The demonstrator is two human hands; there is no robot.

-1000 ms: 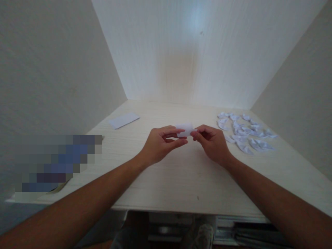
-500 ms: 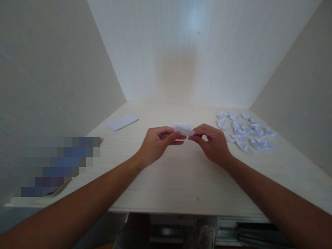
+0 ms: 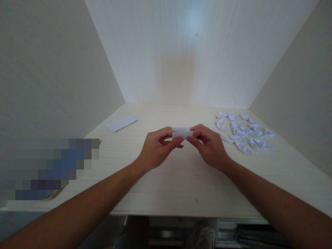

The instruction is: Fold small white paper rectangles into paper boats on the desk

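Note:
Between my two hands, above the middle of the table, is a small piece of white paper [image 3: 181,132] with a crease running across it. My left hand [image 3: 160,145] pinches its left side, the thumb in front along the lower edge. On the right side my right hand [image 3: 209,145] grips it the same way, thumb in front and fingers behind. The thumb tips nearly meet at the lower edge. Fingers partly hide both ends of the paper.
A flat white paper stack or sheet [image 3: 122,123] lies at the back left of the pale table [image 3: 166,186]. Several twisted white paper pieces [image 3: 241,129] are grouped at the right. Walls rise at the back and sides. A blurred-out patch [image 3: 57,169] covers the left edge.
My right hand has shifted from the paper's lower right corner to a grip on its right side. The paper, tilted before, is now level, with its front flap squared up.

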